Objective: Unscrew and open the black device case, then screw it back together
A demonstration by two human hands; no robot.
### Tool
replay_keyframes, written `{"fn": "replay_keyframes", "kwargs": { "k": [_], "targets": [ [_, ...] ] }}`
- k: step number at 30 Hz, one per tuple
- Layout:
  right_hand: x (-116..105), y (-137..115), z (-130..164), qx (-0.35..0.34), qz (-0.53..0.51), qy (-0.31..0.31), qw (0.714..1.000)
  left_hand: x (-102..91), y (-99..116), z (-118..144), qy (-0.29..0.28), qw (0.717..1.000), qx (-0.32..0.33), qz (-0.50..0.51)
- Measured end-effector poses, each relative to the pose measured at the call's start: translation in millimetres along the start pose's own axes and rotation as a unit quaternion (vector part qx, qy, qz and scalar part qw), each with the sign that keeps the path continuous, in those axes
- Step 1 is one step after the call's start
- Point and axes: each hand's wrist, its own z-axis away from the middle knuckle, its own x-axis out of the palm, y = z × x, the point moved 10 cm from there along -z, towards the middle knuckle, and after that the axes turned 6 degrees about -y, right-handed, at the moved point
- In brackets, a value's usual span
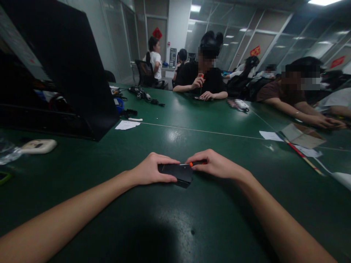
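Observation:
A flat black box-like object (179, 172) rests on the green table in front of me. My left hand (150, 168) grips it from the left, thumb along the near side and fingers along the far side. In my right hand (212, 163) is a small screwdriver (199, 163) with a black and orange handle. Its thin metal shaft points left over the top of the black object. Whether the tip touches the surface I cannot tell.
A large black panel (63, 65) stands at the left, near a white device (40, 146). Paper scraps (127, 125) and cables (141, 94) lie farther back. Across the table (175, 219) a person in black (203, 78) works; an open cardboard box (303, 135) is at right.

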Motion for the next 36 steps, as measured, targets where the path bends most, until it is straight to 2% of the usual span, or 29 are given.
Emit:
{"fn": "replay_keyframes", "kwargs": {
  "k": [9,18,25,30,33,36],
  "targets": [
    [11.9,9.7,-7.1,-0.004,-0.023,0.008,1.0,-4.4,2.3,0.9,0.029,1.0,0.006,-0.009],
    [-4.9,0.4,0.9,0.011,0.049,0.011,0.999,-2.7,8.5,-0.1,0.014,1.0,0.022,-0.011],
    [9.4,2.3,-7.8,0.009,0.046,0.016,0.999,-5.4,0.2,1.3,0.04,0.999,-0.008,0.0],
    [5.9,9.2,-5.0,0.048,0.073,0.006,0.996,-11.5,-15.0,1.4,0.08,0.99,-0.043,0.106],
    [-7.1,16.5,4.0,0.107,0.121,0.008,0.987,-22.0,-31.6,3.2,0.148,0.965,-0.06,0.207],
    [-16.8,28.8,17.2,0.182,0.169,0.007,0.969,-26.2,-41.3,2.6,0.183,0.939,-0.047,0.288]
  ]
}}
